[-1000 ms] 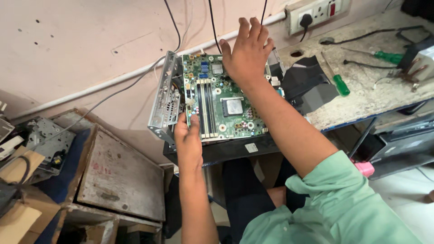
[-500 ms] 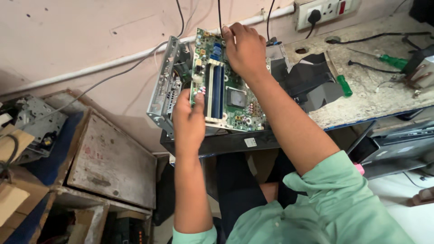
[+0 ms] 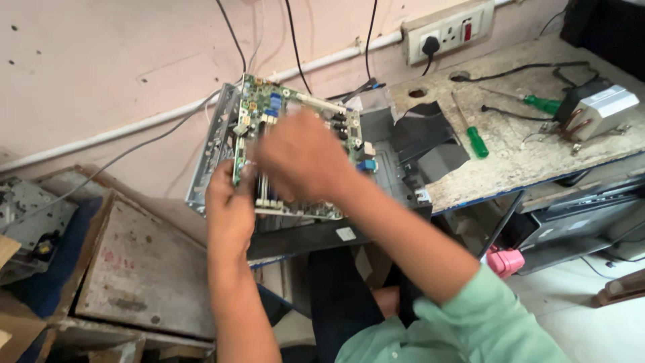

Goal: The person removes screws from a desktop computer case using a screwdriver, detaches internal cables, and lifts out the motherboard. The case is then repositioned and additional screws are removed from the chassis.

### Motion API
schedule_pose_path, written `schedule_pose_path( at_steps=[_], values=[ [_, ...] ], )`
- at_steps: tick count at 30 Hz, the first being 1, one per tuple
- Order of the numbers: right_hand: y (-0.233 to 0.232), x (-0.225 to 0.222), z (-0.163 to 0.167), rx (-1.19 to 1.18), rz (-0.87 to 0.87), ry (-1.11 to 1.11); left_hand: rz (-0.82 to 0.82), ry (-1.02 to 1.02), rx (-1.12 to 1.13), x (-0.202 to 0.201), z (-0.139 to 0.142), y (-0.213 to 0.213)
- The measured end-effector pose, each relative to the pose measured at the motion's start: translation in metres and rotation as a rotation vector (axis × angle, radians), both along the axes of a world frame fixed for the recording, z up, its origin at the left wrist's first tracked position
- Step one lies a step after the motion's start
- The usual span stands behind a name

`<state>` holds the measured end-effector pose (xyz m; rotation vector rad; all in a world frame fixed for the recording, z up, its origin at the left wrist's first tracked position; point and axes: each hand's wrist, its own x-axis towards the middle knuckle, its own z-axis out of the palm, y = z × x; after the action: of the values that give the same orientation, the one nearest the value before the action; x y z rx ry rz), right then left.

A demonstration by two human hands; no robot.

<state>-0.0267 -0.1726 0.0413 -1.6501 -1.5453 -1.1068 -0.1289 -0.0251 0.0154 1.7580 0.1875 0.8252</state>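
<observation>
A green computer motherboard (image 3: 282,111) lies tilted over an open grey metal computer case (image 3: 213,144) on my lap. My left hand (image 3: 230,205) grips the board's left edge. My right hand (image 3: 302,158) is blurred over the middle of the board, hiding most of it; I cannot tell whether it grips the board or only rests on it. Black cables hang down the wall toward the board's top edge.
To the right stands a worn workbench (image 3: 524,148) with two green-handled screwdrivers (image 3: 476,140), a heatsink (image 3: 598,107) and cables. A wall socket (image 3: 447,30) sits above it. A rusty metal box (image 3: 144,269) is at the left, a pink object (image 3: 505,261) below the bench.
My right hand slid from the board's top edge down to its middle. The board has tilted up away from the case, with my left hand holding its left edge.
</observation>
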Motion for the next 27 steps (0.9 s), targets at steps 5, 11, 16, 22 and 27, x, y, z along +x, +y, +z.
schedule_pose_path(
  at_steps=[5, 11, 16, 22, 27],
  values=[
    [-0.036, -0.06, -0.049, 0.14, -0.002, 0.135, 0.066, 0.029, 0.159, -0.001, -0.009, 0.004],
    [-0.039, -0.029, -0.064, -0.026, -0.532, 0.44, 0.11, 0.043, 0.295, -0.006, 0.006, -0.008],
    [-0.048, -0.022, -0.06, -0.335, -0.615, 0.68, 0.221, 0.206, 0.708, 0.001, 0.041, -0.014],
    [-0.053, -0.027, -0.057, -0.266, -0.435, 0.794, 0.087, 0.257, 0.75, 0.037, 0.077, 0.008],
    [-0.053, -0.029, -0.051, -0.219, -0.542, 0.542, -0.04, 0.449, 0.349, 0.058, 0.082, 0.053]
  ],
)
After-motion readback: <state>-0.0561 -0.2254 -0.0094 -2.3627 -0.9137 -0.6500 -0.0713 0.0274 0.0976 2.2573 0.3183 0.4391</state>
